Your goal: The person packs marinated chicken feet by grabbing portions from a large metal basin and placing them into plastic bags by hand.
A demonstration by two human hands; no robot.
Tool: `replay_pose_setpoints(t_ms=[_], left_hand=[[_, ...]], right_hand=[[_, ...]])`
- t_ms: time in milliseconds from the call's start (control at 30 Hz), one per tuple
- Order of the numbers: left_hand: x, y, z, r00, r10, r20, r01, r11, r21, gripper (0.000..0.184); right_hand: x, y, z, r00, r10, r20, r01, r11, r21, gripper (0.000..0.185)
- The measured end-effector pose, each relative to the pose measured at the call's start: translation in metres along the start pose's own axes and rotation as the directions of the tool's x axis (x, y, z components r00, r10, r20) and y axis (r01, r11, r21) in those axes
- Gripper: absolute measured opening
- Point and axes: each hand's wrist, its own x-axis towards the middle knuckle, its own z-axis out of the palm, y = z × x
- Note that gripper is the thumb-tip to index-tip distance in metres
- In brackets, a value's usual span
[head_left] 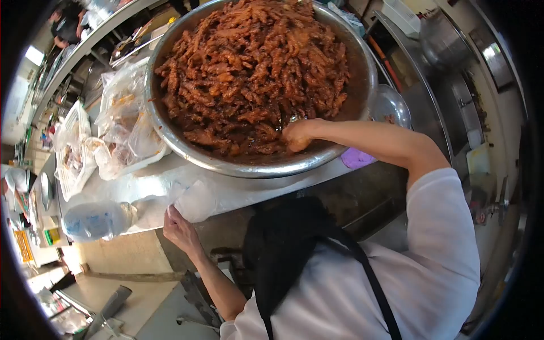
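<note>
A wide metal bowl [362, 54] holds a high heap of chicken feet [255, 68] in glossy red-brown sauce. My right hand [299, 135] reaches in at the near right side, its fingers curled down among the feet. Something small and shiny shows beside the knuckles; what the fingers grip is hidden. Below the bowl's left side, my left hand [178, 229] is closed, pinching the edge of a clear plastic bag [195, 201] at the table's front edge. A larger clear bag with blue print [96, 221] lies left of it.
White trays [71, 178] with bagged food [127, 139] stand left of the bowl on the metal table [238, 195]. A purple cloth-like item [357, 158] and a clear bowl [392, 107] sit at the right. A large pot [445, 42] is beyond. Another person [67, 25] is far left.
</note>
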Motion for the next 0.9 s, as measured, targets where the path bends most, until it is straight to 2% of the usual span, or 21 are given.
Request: replay_pose_setpoints(t_ms=[33,67,100,133,167,200,233,267,300,367,467,533,567,600,667,700,733,767,800,867,900], left_hand=[[-0.003,0.0,-0.002,1.0,0.002,-0.022,-0.002,1.0,0.03,0.036],[-0.006,0.0,0.0,0.999,0.001,-0.052,-0.003,0.999,-0.033,0.035],[-0.006,-0.001,0.004,0.996,0.001,-0.089,-0.008,0.996,-0.088,0.035],[-0.003,-0.005,0.003,0.992,0.006,-0.13,-0.024,0.991,-0.135,0.035],[0.002,-0.012,0.001,0.994,-0.016,-0.108,0.005,0.995,-0.095,0.034],[0.004,-0.017,0.0,0.995,-0.048,-0.09,0.043,0.997,-0.059,0.035],[0.006,-0.004,-0.005,0.994,-0.078,-0.081,0.071,0.993,-0.094,0.036],[0.008,0.001,-0.009,0.992,-0.088,-0.089,0.08,0.993,-0.092,0.036],[0.011,0.004,-0.011,0.991,-0.09,-0.096,0.081,0.992,-0.093,0.036],[0.014,0.004,-0.013,0.99,-0.074,-0.119,0.065,0.995,-0.075,0.036],[0.016,0.009,-0.012,0.987,-0.026,-0.161,0.019,0.999,-0.048,0.037],[0.011,0.027,-0.016,0.987,-0.005,-0.16,-0.005,0.998,-0.063,0.037],[0.006,0.039,-0.022,0.989,0.002,-0.145,-0.021,0.992,-0.127,0.037],[0.005,0.032,-0.024,0.988,0.043,-0.151,-0.056,0.995,-0.083,0.037],[0.013,0.016,-0.025,0.974,0.141,-0.175,-0.142,0.99,0.004,0.037],[0.017,0.015,-0.037,0.99,0.034,-0.14,-0.039,0.998,-0.04,0.035],[0.026,-0.001,-0.033,0.946,0.142,-0.292,-0.203,0.961,-0.189,0.033],[0.039,0.008,-0.04,0.951,0.134,-0.279,-0.188,0.966,-0.177,0.033],[0.046,0.018,-0.047,0.959,0.111,-0.262,-0.157,0.974,-0.163,0.032],[0.089,0.006,-0.038,0.954,0.197,-0.225,-0.201,0.98,0.008,0.033],[0.112,0.005,-0.033,0.951,0.237,-0.199,-0.222,0.97,0.096,0.034]], right_hand=[[-0.011,-0.005,-0.004,0.998,-0.042,-0.055,0.045,0.998,0.046,0.048],[-0.019,-0.013,-0.009,0.99,-0.088,-0.11,0.098,0.991,0.086,0.044],[-0.017,-0.019,-0.016,0.997,-0.075,0.014,0.075,0.997,0.015,0.043],[-0.014,-0.018,-0.008,0.991,-0.099,-0.092,0.104,0.993,0.049,0.044],[-0.03,-0.031,-0.025,0.988,-0.149,-0.051,0.156,0.97,0.188,0.044],[-0.03,-0.037,-0.03,0.988,-0.125,-0.095,0.154,0.888,0.433,0.043],[-0.045,-0.05,-0.048,0.985,-0.137,-0.107,0.173,0.812,0.557,0.044],[-0.063,-0.064,-0.067,0.961,-0.223,-0.165,0.272,0.64,0.719,0.042],[-0.068,-0.078,-0.068,0.922,0.006,-0.387,0.295,0.637,0.712,0.034],[-0.082,-0.108,-0.095,0.955,-0.214,-0.206,0.282,0.43,0.858,0.029],[-0.05,-0.164,-0.097,0.866,-0.496,-0.069,0.117,0.067,0.991,0.024],[0.011,-0.214,-0.084,0.784,-0.621,0.01,-0.009,0.006,1.0,0.025],[0.045,-0.232,-0.068,0.74,-0.662,-0.118,0.026,-0.147,0.989,0.027],[0.074,-0.25,-0.053,0.687,-0.682,-0.25,0.051,-0.299,0.953,0.031],[0.098,-0.285,-0.068,0.771,-0.614,-0.17,0.085,-0.167,0.982,0.033],[0.096,-0.293,-0.071,0.813,-0.542,-0.213,0.184,-0.109,0.977,0.033],[0.082,-0.299,-0.076,0.845,-0.458,-0.275,0.285,-0.048,0.957,0.033],[0.063,-0.3,-0.084,0.859,-0.417,-0.298,0.316,-0.028,0.948,0.03],[0.088,-0.3,-0.082,0.845,-0.379,-0.378,0.444,0.102,0.89,0.027],[0.063,-0.282,-0.092,0.708,-0.368,-0.603,0.623,-0.077,0.779,0.027],[0.04,-0.272,-0.097,0.7,-0.318,-0.64,0.631,-0.145,0.762,0.027]])
